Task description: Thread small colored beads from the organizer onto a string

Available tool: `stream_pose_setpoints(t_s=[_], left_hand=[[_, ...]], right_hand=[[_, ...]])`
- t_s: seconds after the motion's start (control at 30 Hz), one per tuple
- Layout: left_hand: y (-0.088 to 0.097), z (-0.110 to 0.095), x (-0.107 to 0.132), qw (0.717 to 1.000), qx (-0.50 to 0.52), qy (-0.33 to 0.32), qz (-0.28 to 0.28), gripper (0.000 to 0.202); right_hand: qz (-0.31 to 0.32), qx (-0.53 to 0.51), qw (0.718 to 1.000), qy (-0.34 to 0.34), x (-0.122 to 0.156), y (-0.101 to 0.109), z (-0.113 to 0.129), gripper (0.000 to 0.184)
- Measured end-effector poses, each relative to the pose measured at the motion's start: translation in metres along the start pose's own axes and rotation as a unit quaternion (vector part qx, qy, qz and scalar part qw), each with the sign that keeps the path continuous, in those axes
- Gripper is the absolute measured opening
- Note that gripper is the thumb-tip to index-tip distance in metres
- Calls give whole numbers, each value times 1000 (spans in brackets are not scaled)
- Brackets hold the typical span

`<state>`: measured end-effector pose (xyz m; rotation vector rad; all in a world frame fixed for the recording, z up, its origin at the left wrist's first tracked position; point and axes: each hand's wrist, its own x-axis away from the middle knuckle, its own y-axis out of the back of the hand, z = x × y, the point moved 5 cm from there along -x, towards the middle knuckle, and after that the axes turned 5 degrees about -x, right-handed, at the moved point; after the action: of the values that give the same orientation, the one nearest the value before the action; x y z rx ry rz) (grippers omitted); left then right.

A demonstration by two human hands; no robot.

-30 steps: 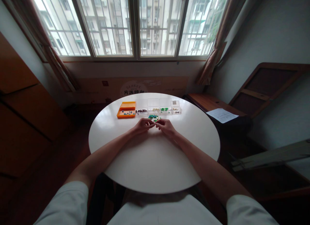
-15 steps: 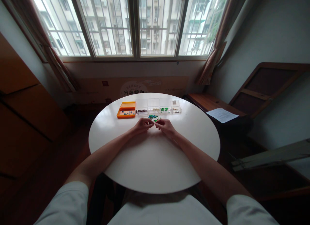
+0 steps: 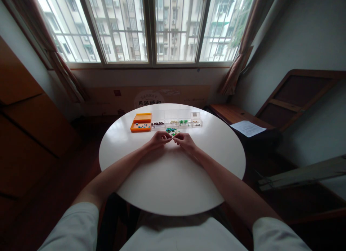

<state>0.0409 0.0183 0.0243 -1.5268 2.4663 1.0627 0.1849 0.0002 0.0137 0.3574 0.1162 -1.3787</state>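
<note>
My left hand (image 3: pixel 160 139) and my right hand (image 3: pixel 185 140) meet over the middle of the white table, fingertips almost touching. Both are closed in a pinch; whatever lies between the fingers is too small to make out. Just beyond the fingertips is a loose pile of small teal and green pieces (image 3: pixel 171 130), partly covered by the hands. Behind it stand clear plastic boxes with lids raised, holding dark brown pieces (image 3: pixel 158 124), cream pieces (image 3: pixel 174 122) and green pieces (image 3: pixel 183 122). An orange box (image 3: pixel 141 130) with its lid up holds several small blue and dark pieces.
The round white table (image 3: pixel 170 186) reaches to my lap. A small clear box (image 3: pixel 198 124) sits at the right end of the row. To the right, a sheet of paper (image 3: pixel 248 128) lies on a wooden surface (image 3: pixel 229 113). A printed cardboard panel (image 3: pixel 186 96) stands below the window.
Almost nothing differs. Both hands stay at the same spot in the same pinch, and the boxes and pile have not moved.
</note>
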Motion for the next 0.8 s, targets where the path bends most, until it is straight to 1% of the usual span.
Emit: stream_pose_setpoints(t_s=[0.23,0.5,0.8], left_hand=[[0,0,0,1000,-2,-12,-7,28],[1,-7,2,1000,1,5,-1,28],[0,-5,2,1000,7,8,3,27]], right_hand=[[6,5,1000,5,0,-1,0,24],[8,9,1000,5,1,-1,2,25],[19,28,999,13,1,-1,0,22]])
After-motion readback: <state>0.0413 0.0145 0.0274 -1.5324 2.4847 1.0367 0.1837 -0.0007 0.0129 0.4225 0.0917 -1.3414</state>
